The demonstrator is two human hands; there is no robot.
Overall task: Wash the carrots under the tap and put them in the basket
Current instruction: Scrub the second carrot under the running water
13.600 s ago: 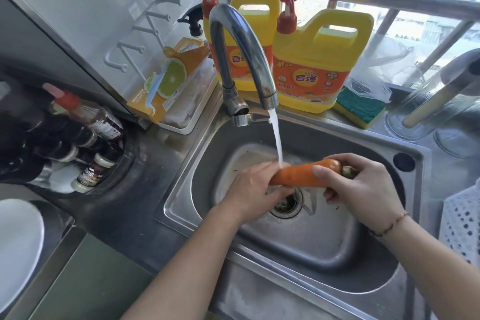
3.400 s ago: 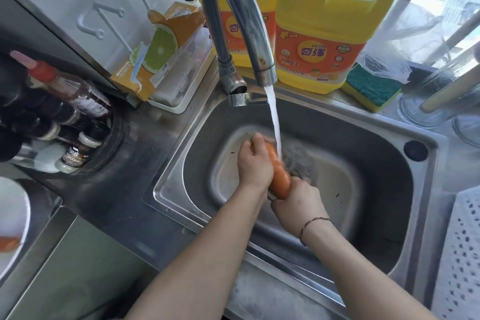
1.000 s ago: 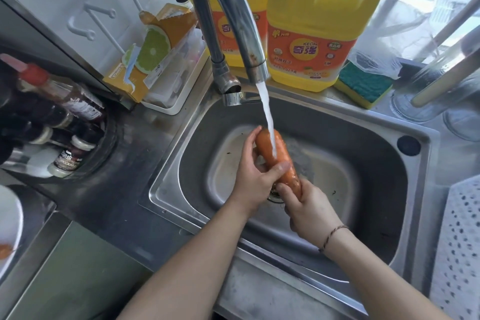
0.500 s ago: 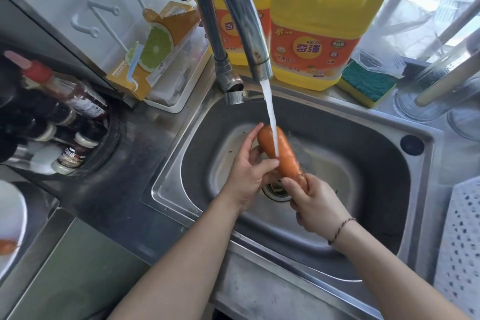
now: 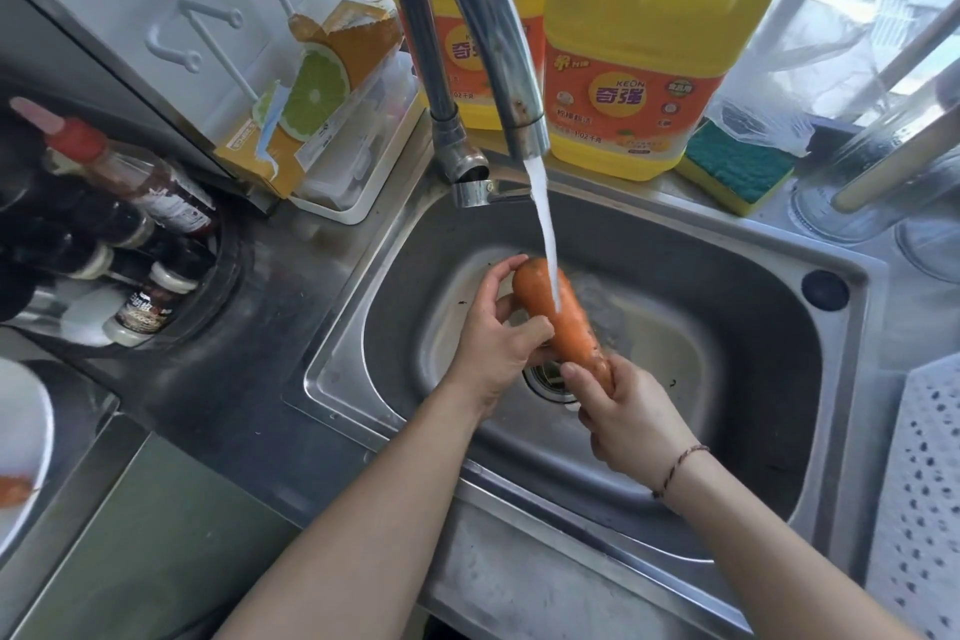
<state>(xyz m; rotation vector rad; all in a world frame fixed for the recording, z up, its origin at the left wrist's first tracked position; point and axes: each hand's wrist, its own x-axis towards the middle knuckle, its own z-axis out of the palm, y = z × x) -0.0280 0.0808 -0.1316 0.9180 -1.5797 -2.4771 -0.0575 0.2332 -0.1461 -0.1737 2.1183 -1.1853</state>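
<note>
An orange carrot (image 5: 558,314) slants over the steel sink (image 5: 727,322), thick end away from me, under the running water from the chrome tap (image 5: 483,31). My right hand (image 5: 628,416) grips its thin lower end above the drain. My left hand (image 5: 493,338) curls round the carrot's left side, thumb on its middle and fingertips near the thick end. A white perforated basket (image 5: 919,499) shows at the right edge. On the left edge a white plate (image 5: 21,437) holds another orange carrot piece (image 5: 15,489).
Two yellow detergent jugs (image 5: 639,47) and a green-yellow sponge (image 5: 737,166) stand behind the sink. A white tray with an orange box (image 5: 332,83) sits back left. Sauce bottles (image 5: 130,192) crowd the left counter. Glass jars (image 5: 872,182) stand back right.
The carrot has stayed under the stream, held by both hands. My left hand's thumb has shifted slightly along it. The view has barely moved.
</note>
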